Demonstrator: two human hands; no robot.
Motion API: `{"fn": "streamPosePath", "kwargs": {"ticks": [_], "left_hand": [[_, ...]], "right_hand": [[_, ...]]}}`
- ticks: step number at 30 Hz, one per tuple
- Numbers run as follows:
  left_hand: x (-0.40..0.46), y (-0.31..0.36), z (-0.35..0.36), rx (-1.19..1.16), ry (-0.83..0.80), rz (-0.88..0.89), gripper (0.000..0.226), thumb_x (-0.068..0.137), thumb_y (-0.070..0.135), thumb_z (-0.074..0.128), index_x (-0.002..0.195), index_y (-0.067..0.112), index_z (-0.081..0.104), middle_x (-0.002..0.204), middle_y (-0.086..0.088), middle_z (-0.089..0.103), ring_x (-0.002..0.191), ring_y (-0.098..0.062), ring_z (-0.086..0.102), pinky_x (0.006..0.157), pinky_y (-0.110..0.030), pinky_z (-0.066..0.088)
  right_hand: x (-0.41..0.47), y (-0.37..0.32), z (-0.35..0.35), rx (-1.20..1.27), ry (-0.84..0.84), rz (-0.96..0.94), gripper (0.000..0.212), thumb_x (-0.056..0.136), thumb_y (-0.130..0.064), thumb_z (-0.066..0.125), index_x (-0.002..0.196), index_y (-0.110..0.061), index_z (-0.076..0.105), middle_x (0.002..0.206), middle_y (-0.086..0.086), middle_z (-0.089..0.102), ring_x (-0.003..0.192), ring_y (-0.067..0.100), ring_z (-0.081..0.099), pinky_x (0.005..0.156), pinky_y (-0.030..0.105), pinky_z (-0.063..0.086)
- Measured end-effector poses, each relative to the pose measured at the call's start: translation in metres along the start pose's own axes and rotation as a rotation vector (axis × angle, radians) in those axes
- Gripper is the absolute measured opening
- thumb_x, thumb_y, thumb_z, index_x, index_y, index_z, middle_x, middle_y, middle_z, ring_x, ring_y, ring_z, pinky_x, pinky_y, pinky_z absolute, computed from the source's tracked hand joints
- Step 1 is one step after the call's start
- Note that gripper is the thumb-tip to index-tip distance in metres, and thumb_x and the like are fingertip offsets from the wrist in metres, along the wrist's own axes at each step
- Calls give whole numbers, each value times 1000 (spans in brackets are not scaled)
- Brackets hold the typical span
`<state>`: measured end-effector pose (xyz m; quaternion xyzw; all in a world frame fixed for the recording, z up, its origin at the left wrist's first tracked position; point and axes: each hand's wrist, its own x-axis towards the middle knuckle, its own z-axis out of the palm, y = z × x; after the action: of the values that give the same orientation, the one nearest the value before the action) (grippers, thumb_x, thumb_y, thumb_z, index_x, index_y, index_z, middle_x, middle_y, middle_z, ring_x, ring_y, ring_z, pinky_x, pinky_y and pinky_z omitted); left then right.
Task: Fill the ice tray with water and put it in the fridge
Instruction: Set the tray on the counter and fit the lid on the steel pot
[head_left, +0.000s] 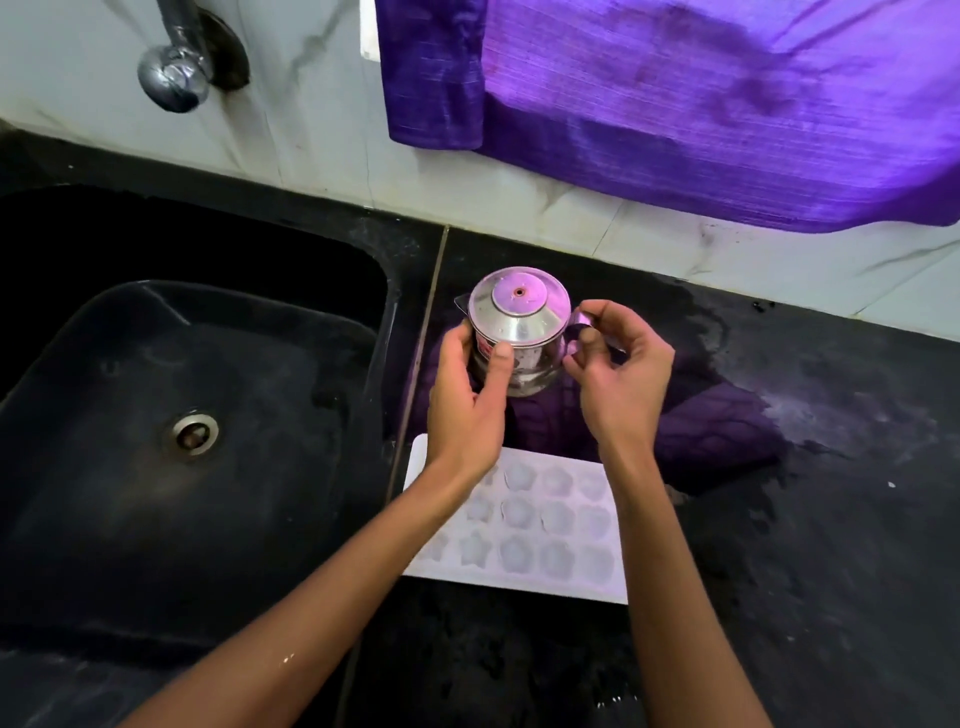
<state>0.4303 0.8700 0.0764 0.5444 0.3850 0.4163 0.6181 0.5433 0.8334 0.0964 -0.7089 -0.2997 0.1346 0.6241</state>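
The white ice tray (540, 540), moulded with flower- and star-shaped cells, is seen lying flat on the black bench (805, 545), just right of the sink (182, 415) and partly crossed by both forearms. Beyond its far edge a glass jug (517, 338) with a steel lid is shown standing on the bench. The jug's body is gripped by the left hand (465, 400), thumb laid against the glass. Its handle is pinched by the curled fingers (592, 343) of the right hand (621, 379). A tap (174, 75) and a purple cloth (701, 104) are set against the far wall.
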Motion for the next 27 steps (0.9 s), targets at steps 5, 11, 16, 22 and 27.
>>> {"fn": "streamPosePath", "kwargs": {"ticks": [5, 11, 16, 22, 27], "left_hand": [[47, -26, 3, 64, -5, 20, 46, 90, 34, 56, 130, 15, 43, 127, 4, 54, 120, -7, 50, 100, -23, 40], [77, -49, 5, 91, 7, 14, 52, 83, 37, 55, 128, 14, 44, 126, 2, 55, 121, -7, 50, 102, -27, 40], [87, -52, 8, 102, 28, 20, 52, 82, 37, 56, 129, 16, 44, 122, 9, 55, 117, -2, 51, 101, -26, 40], [87, -57, 11, 94, 71, 9, 52, 83, 37, 56, 130, 19, 44, 126, 8, 55, 121, -4, 50, 102, -28, 41], [86, -55, 8, 118, 95, 39, 40, 91, 23, 57, 128, 11, 47, 123, 3, 56, 117, -9, 53, 98, -23, 42]], "right_hand": [[35, 32, 25, 53, 12, 86, 23, 89, 8, 54, 95, -10, 68, 84, 2, 66, 77, 11, 62, 71, 31, 59], [54, 58, 43, 72, 25, 176, 24, 89, 7, 54, 94, -12, 67, 78, -6, 66, 69, 3, 63, 68, 29, 59], [64, 65, 50, 127, 29, 189, 23, 90, 8, 53, 96, -10, 66, 81, -5, 65, 74, 7, 63, 68, 24, 58], [68, 69, 53, 144, 22, 180, 27, 91, 7, 52, 91, -16, 64, 81, -7, 65, 73, 7, 61, 67, 22, 56], [67, 71, 47, 78, -41, 187, 26, 91, 5, 54, 99, -17, 64, 93, -3, 65, 84, 13, 65, 71, 27, 58]]}}
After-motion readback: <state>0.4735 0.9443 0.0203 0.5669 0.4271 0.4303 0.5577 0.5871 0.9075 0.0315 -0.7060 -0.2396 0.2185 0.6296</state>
